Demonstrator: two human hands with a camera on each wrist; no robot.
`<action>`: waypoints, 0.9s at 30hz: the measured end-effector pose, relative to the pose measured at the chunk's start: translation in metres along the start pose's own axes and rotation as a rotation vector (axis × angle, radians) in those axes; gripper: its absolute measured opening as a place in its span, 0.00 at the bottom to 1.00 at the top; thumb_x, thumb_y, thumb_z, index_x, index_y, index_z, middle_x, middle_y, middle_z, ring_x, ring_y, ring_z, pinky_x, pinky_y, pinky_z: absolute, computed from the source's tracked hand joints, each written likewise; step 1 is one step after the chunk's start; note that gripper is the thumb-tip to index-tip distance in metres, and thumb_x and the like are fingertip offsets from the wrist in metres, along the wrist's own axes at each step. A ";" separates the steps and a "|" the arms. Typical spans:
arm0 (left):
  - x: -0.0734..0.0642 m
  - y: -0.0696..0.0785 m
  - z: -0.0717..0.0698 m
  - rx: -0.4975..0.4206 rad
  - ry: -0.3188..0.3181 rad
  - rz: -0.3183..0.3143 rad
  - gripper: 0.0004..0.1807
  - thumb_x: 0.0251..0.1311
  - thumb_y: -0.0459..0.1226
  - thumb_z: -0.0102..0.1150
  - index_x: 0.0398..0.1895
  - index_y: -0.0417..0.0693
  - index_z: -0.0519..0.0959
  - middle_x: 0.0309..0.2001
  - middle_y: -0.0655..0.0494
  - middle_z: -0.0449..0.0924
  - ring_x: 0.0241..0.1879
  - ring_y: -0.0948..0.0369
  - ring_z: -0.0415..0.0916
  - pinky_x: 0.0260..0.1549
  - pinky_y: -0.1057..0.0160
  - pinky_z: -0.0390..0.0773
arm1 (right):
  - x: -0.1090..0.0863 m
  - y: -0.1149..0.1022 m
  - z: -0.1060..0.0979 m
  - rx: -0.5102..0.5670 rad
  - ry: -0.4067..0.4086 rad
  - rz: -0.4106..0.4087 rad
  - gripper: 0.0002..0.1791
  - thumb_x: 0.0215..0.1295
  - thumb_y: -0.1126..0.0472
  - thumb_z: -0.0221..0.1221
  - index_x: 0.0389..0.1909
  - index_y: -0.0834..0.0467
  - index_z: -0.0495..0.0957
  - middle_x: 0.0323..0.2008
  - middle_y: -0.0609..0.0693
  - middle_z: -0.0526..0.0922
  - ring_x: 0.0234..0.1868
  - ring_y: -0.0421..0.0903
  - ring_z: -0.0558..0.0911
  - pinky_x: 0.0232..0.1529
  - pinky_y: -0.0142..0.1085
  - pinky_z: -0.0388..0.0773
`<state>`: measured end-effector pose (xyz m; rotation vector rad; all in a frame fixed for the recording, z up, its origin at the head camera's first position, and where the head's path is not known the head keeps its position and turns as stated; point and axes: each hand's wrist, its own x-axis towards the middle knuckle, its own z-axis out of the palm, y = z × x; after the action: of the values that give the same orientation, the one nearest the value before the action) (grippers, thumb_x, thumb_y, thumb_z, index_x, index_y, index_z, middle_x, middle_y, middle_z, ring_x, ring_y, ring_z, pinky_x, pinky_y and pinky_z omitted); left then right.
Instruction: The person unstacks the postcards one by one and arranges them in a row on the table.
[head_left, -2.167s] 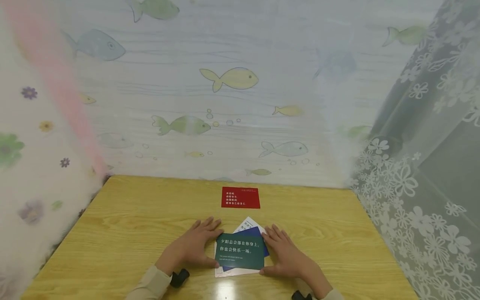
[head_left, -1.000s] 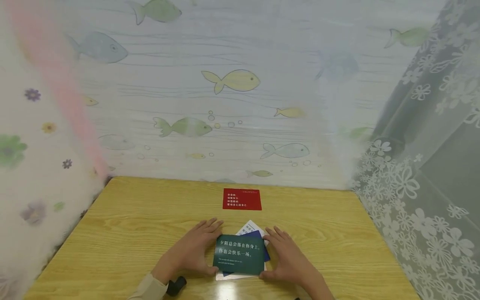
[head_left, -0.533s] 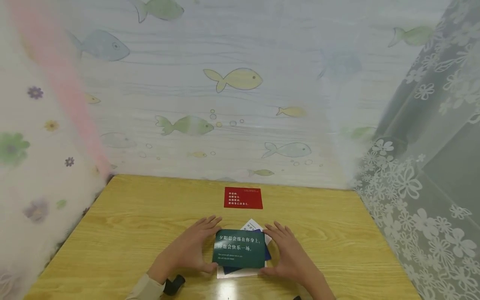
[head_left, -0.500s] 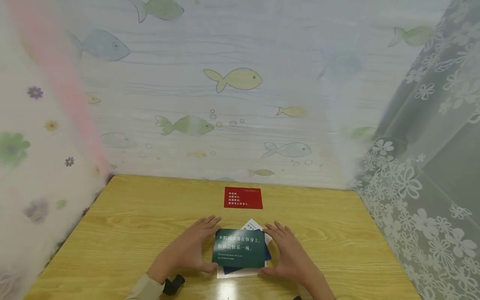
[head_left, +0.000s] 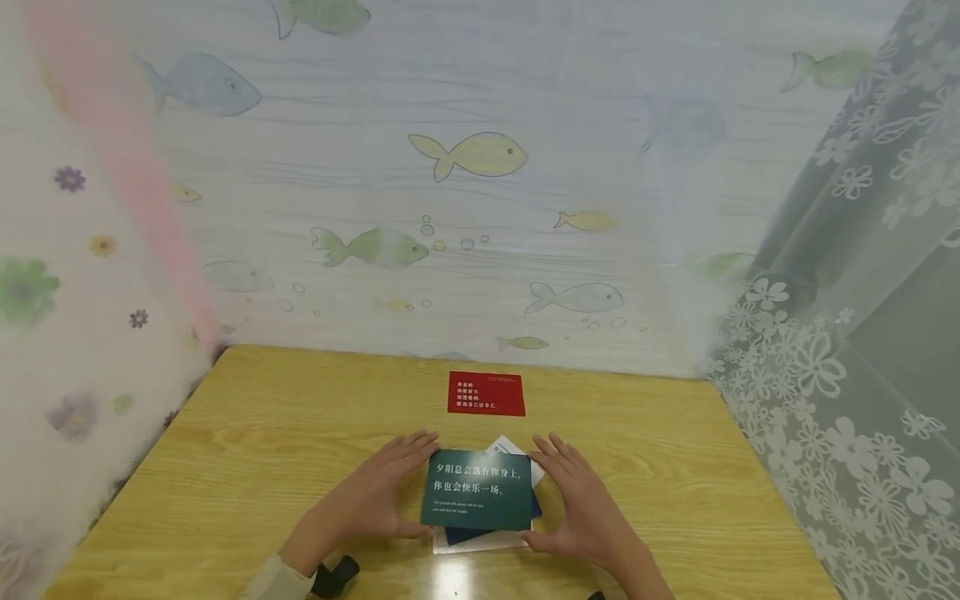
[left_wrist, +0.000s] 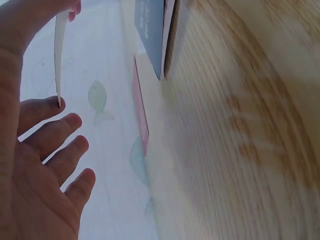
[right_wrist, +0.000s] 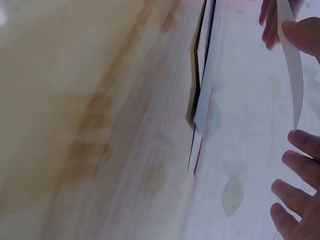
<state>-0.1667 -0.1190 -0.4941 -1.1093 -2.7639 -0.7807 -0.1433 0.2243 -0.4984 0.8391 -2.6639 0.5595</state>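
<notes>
A green card (head_left: 477, 493) with white lettering is held up level by both hands, one at each short side. My left hand (head_left: 369, 492) pinches its left corners between thumb and index finger. At the right corners, my right hand (head_left: 587, 507) does the same. Both wrist views show the green card's thin edge (left_wrist: 59, 55) raised well above the table, slightly bowed in the right wrist view. Beneath lies a loose pile: a dark blue card (head_left: 536, 505), a white card (head_left: 501, 444) turned askew, and a pale card (head_left: 487, 546). The green card hides most of them.
A red card (head_left: 486, 393) with white lettering lies farther back on the wood-grain table (head_left: 300, 400). A fish-patterned curtain (head_left: 465, 192) hangs behind the table, with white floral lace (head_left: 810, 367) on the right.
The green card has risen off the pile, held between both hands, and covers more of the white card behind. The pile and red card stay put on the table.
</notes>
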 end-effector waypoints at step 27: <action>-0.011 0.015 0.002 0.016 -0.017 -0.032 0.59 0.51 0.65 0.69 0.82 0.52 0.55 0.80 0.55 0.56 0.80 0.52 0.51 0.77 0.45 0.54 | -0.014 0.004 -0.004 -0.025 0.061 -0.077 0.60 0.33 0.37 0.81 0.72 0.53 0.70 0.75 0.51 0.68 0.75 0.60 0.64 0.80 0.27 0.39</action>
<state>-0.1488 -0.1162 -0.4920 -1.0772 -2.8036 -0.7539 -0.1341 0.2354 -0.5015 0.8981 -2.5662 0.5235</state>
